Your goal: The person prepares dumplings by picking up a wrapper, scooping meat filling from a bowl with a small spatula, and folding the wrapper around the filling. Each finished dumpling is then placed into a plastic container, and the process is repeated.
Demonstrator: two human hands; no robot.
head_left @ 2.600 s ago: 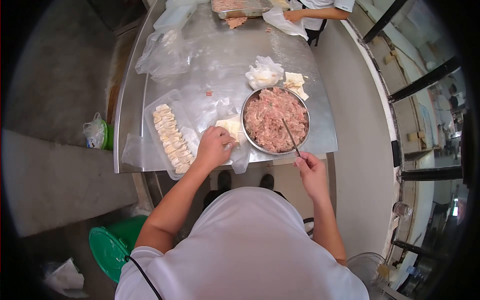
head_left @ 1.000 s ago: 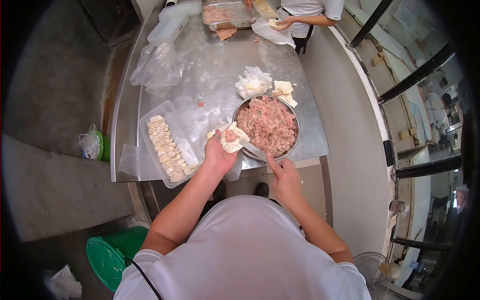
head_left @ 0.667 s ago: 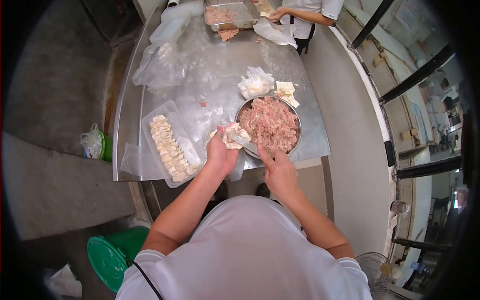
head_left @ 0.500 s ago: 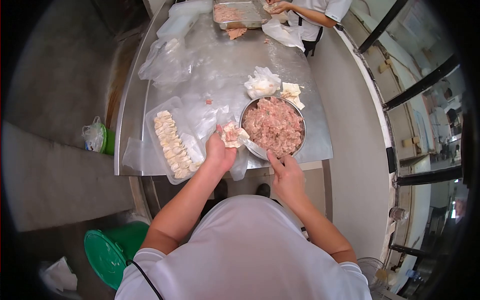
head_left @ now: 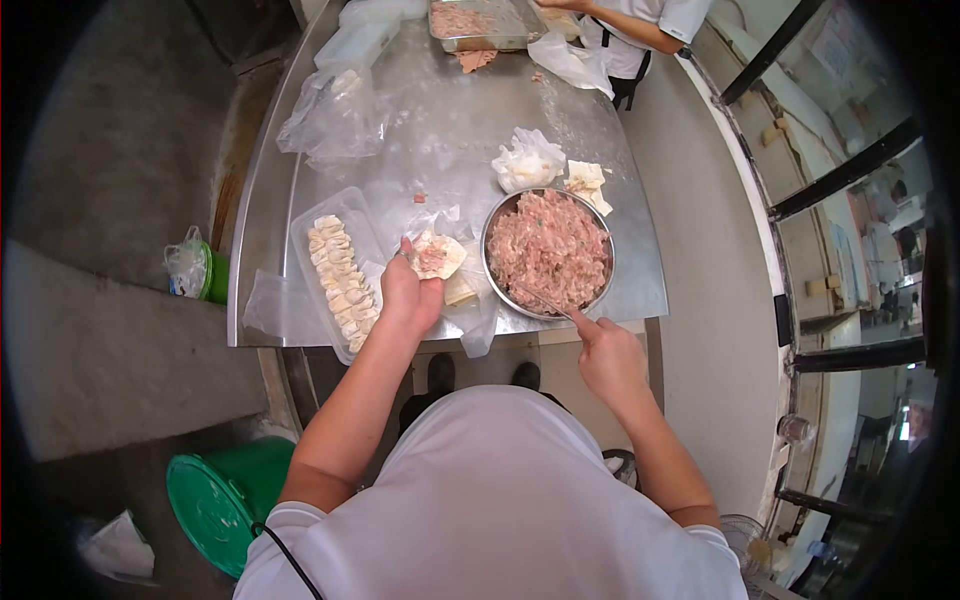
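My left hand [head_left: 412,298] holds a pale wrapper [head_left: 438,256] with a smear of pink filling on it, between the tray and the bowl. In my right hand [head_left: 612,358] is the handle of a thin spreading tool [head_left: 548,304], whose far end rests in the minced meat [head_left: 548,246]. That meat fills a round metal bowl [head_left: 487,262]. Left of my left hand, a clear plastic tray [head_left: 302,232] holds a long row of folded dumplings [head_left: 340,275]. A stack of wrappers [head_left: 460,291] lies on plastic just right of my left hand.
Beyond the bowl are a white plastic bag [head_left: 527,160] and loose wrappers [head_left: 588,184]. Clear bags [head_left: 335,115] lie at the table's left. A metal tray [head_left: 482,42] of meat and another person's arm [head_left: 630,30] are at the far end. A green bin [head_left: 215,500] stands lower left.
My left hand has moved left with the wrapper, away from the bowl. My right hand has shifted right and slightly down, and the tool has left the wrapper for the meat.
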